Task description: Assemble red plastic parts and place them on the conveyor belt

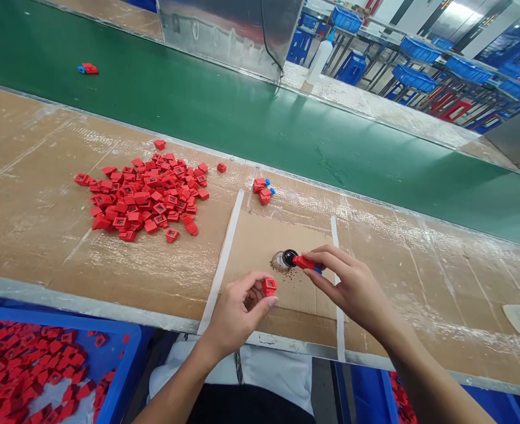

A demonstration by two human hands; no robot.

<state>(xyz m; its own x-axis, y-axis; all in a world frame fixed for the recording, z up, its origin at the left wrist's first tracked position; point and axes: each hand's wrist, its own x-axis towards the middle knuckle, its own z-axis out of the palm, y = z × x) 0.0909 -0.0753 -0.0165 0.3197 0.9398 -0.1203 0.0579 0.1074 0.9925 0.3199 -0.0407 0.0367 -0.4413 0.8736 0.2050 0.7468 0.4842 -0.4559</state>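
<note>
My left hand (237, 306) is closed on a small red plastic piece (269, 286) with a square hollow facing up. In my right hand (345, 277), thumb and fingers pinch a longer red piece with a blue end (304, 263). Its far tip meets or overlaps a round black cap (290, 257); whether they touch I cannot tell. Just left of the cap sits a small round dish (280, 260) with something whitish inside, and brown specks lie around it on a cardboard sheet (260, 241).
A heap of red pieces (149, 194) lies to the left on the table. Two red-and-blue pieces (263, 191) are near the green belt (224, 106), and another red-and-blue piece (88, 69) rests on it. Blue bins (129, 353) stand below the table edge. A white bottle (320, 59) is beyond.
</note>
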